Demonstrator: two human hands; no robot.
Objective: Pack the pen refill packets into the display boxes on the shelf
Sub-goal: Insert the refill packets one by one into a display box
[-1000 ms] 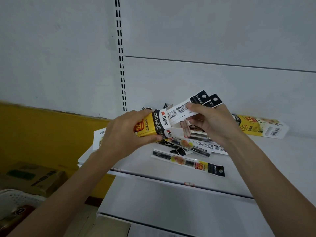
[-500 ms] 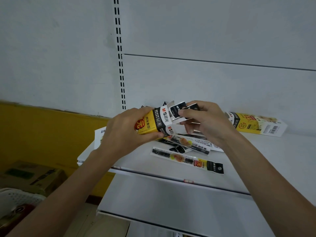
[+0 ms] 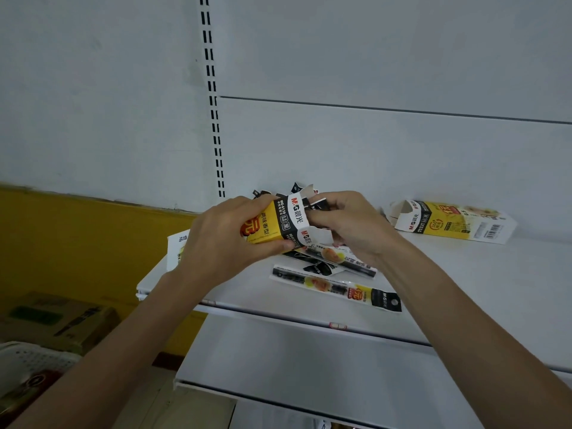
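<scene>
refill packets (image 3: 311,202) part way into mouth of yellow display box (image 3: 272,226), held above shelf (image 3: 464,292), centre. left hand (image 3: 223,243), fingers (image 3: 247,202) clamped round box body; right hand (image 3: 349,230), fingers pinched on packet ends at opening. i'd square ends, push straight along box, avoid buckling flap. loose packet (image 3: 334,286) near on shelf, likely next. second box (image 3: 452,221) far right, lying flat.

A display box (image 3: 272,226) is being gripped above the shelf (image 3: 464,289) by the left hand (image 3: 229,239), while refill packets (image 3: 315,203) are being pinched at its open end by the right hand (image 3: 349,230). A loose packet (image 3: 334,286) is being supported by the shelf.
</scene>
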